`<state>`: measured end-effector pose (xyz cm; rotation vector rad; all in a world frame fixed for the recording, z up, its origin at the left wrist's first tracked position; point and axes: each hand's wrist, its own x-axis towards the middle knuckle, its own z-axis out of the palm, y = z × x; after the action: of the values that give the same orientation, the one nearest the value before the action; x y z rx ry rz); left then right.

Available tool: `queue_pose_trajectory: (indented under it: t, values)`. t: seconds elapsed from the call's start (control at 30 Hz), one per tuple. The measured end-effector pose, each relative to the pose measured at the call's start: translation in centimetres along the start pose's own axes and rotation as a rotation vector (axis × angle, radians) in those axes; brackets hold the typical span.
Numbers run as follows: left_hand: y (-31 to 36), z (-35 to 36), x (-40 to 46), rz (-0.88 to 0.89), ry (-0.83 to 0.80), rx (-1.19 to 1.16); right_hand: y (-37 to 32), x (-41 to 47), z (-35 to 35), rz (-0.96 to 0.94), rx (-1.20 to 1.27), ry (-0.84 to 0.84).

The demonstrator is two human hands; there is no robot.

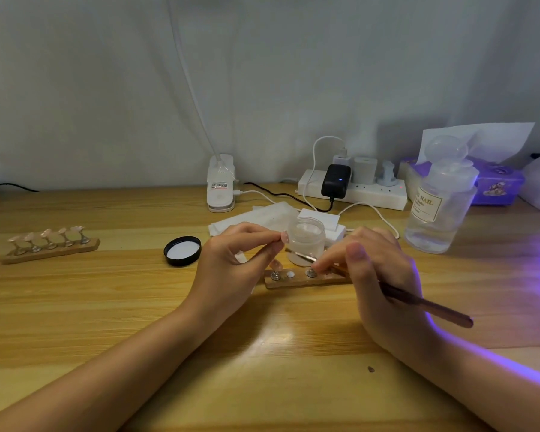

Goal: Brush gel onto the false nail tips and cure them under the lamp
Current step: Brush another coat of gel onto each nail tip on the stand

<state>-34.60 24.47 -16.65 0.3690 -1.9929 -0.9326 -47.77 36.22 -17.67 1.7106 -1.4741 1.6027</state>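
Note:
My left hand [234,263] pinches a small stand with a pink false nail tip [284,236] and holds it up in front of the open gel jar [306,240]. My right hand [374,269] grips a brown-handled brush [427,305], its bristle end pointing left toward the nail tip. Below the hands lies a wooden holder [303,280] with metal stands, one carrying a nail tip [275,264]. A second wooden holder [50,246] with several pink nail tips sits at the far left. Purple lamp light falls on the table at the right.
The jar's black lid [183,251] lies inner side up, left of my hands. Behind are white wipes [247,218], a clip lamp base [220,183], a power strip [353,187] with plugs and cables, a clear liquid bottle [440,201] and a purple tissue box [493,182].

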Motion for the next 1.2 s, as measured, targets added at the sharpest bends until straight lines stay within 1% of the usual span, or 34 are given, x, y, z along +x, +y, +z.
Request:
queue_pose_trajectory:
  t: [0.1, 0.2, 0.37, 0.53, 0.73, 0.9, 1.07, 1.2]
  values:
    - [0.11, -0.01, -0.02, -0.021, -0.005, -0.009, 0.02, 0.2, 0.16, 0.011, -0.046, -0.016]
    - [0.23, 0.0, 0.04, -0.024, -0.002, 0.005, 0.18, 0.22, 0.37, 0.023, -0.04, -0.045]
    - [0.37, -0.11, -0.06, -0.035, -0.009, 0.008, 0.17, 0.02, 0.03, 0.036, 0.007, -0.003]
    - [0.42, -0.08, -0.01, -0.037, -0.007, 0.004, 0.02, 0.26, 0.32, 0.053, -0.019, -0.061]
    - [0.53, -0.18, -0.05, -0.029, -0.014, 0.012, -0.08, 0.2, 0.01, 0.071, 0.051, -0.011]
    - [0.54, -0.2, -0.12, -0.032, -0.02, 0.001, -0.06, 0.33, 0.21, 0.07, 0.003, -0.073]
    - [0.58, -0.17, -0.04, -0.029, -0.022, 0.007, -0.28, 0.09, -0.26, 0.115, 0.042, -0.017]
    - [0.55, -0.14, -0.02, -0.034, -0.027, 0.0, -0.37, 0.31, -0.06, 0.092, 0.018, -0.048]
